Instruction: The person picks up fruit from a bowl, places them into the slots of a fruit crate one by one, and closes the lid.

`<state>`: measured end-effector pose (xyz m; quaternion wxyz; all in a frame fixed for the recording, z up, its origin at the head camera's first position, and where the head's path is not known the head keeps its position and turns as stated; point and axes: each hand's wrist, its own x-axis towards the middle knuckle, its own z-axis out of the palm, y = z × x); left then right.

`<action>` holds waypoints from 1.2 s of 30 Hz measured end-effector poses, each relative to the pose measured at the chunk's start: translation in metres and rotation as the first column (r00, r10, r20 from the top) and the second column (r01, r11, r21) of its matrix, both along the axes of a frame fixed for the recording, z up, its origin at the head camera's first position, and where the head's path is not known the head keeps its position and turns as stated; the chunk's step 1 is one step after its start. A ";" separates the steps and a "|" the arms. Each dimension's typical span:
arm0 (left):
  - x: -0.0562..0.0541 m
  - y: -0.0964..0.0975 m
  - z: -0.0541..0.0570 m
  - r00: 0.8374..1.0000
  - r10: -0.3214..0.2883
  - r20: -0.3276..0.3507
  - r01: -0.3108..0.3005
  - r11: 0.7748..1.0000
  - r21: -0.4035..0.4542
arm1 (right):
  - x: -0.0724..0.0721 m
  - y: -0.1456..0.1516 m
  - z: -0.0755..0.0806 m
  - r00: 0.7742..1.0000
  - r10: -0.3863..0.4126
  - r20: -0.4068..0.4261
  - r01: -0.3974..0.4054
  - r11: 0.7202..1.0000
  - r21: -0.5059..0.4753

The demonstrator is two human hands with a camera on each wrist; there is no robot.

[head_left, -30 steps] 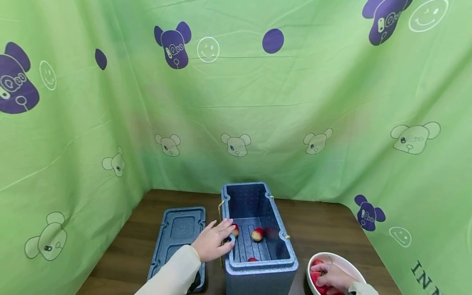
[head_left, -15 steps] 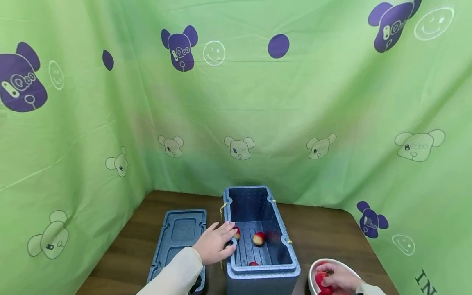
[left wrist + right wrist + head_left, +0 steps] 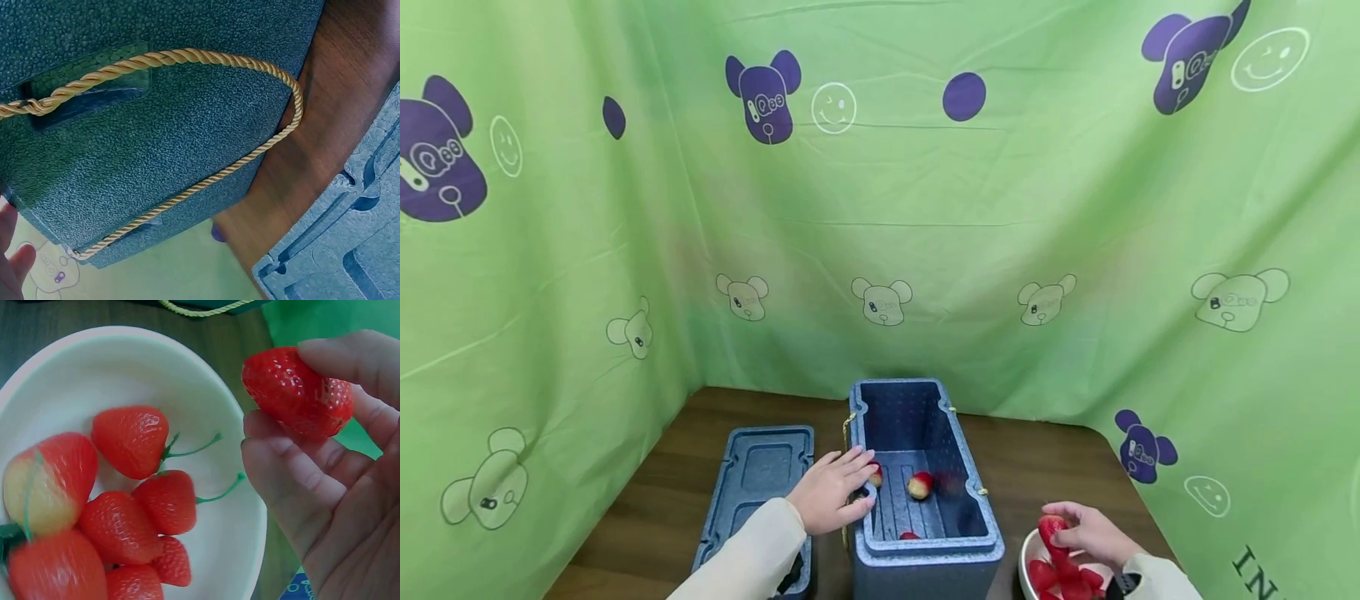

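My right hand [image 3: 1096, 534] pinches a red strawberry [image 3: 297, 390] between thumb and fingertips, raised over the rim of a white bowl [image 3: 209, 387]. In that bowl lie several more strawberries [image 3: 119, 526], some with green stems, and a red-and-yellow fruit [image 3: 44, 487]. My left hand [image 3: 829, 493] rests with extended fingers on the left rim of a blue foam box [image 3: 932, 547]. Inside the box show a red-and-yellow fruit [image 3: 920, 485], a second one [image 3: 876, 475] partly hidden by the left fingers, and a red piece [image 3: 909, 536] near the front wall.
The box's lid [image 3: 769, 463] lies flat on the brown table [image 3: 647, 500] left of the box. A twisted yellow rope [image 3: 212, 180] loops along the box's side. Green printed cloth [image 3: 880, 192] hangs behind and at both sides.
My right hand has come up out of the bowl with a strawberry, having been down among the fruit before. The left hand stays on the box rim. The head view shifts slightly.
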<state>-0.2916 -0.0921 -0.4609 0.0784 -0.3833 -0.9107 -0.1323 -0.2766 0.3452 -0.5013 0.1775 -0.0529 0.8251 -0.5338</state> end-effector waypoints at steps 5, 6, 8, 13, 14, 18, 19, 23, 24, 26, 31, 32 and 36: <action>-0.001 -0.001 0.001 0.999 -0.015 -0.048 0.014 0.999 -0.029 | -0.003 -0.002 0.009 1.000 0.002 -0.026 -0.003 1.000 -0.019; -0.001 -0.001 0.001 0.998 -0.021 -0.061 0.019 0.999 -0.031 | -0.003 -0.002 0.012 0.999 0.008 -0.034 -0.009 1.000 -0.026; -0.002 -0.001 0.000 0.997 -0.032 -0.073 0.029 0.999 -0.039 | -0.005 -0.004 0.016 0.999 0.015 -0.047 -0.017 0.999 -0.038; -0.001 -0.001 0.002 0.998 -0.035 -0.051 0.032 0.998 -0.055 | -0.014 -0.012 0.034 0.995 0.039 -0.091 -0.041 0.999 -0.023; 0.000 -0.001 0.002 0.998 -0.035 -0.044 0.032 0.998 -0.061 | -0.016 -0.014 0.038 0.994 0.046 -0.100 -0.048 0.999 -0.019; 0.000 -0.001 0.003 0.999 -0.028 -0.025 0.026 0.995 -0.093 | -0.026 -0.021 0.053 0.990 0.064 -0.127 -0.064 0.998 0.003; 0.000 -0.002 0.003 1.000 -0.024 -0.019 0.022 0.995 -0.100 | -0.029 -0.023 0.056 0.988 0.072 -0.136 -0.072 0.997 0.005; 0.000 -0.002 0.003 1.000 -0.019 -0.014 0.017 0.996 -0.092 | -0.038 -0.032 0.064 0.984 0.101 -0.145 -0.104 0.994 -0.019; -0.001 -0.002 0.003 1.000 -0.019 -0.017 0.017 0.996 -0.088 | -0.040 -0.035 0.067 0.984 0.105 -0.146 -0.110 0.994 -0.027; -0.001 -0.002 0.003 1.000 -0.019 -0.004 0.019 0.997 -0.074 | -0.044 -0.040 0.071 0.984 0.113 -0.139 -0.122 0.991 -0.054; -0.001 -0.004 0.004 0.999 -0.014 0.033 0.016 0.997 -0.076 | -0.052 -0.056 0.084 0.982 0.102 -0.158 -0.111 0.993 -0.050; -0.001 -0.004 0.004 0.999 -0.012 0.030 0.015 0.997 -0.081 | -0.053 -0.060 0.087 0.982 0.099 -0.163 -0.106 0.994 -0.040; -0.001 -0.001 0.006 1.000 -0.021 0.002 0.021 0.995 -0.098 | -0.059 -0.070 0.096 0.979 0.090 -0.184 -0.099 0.994 -0.039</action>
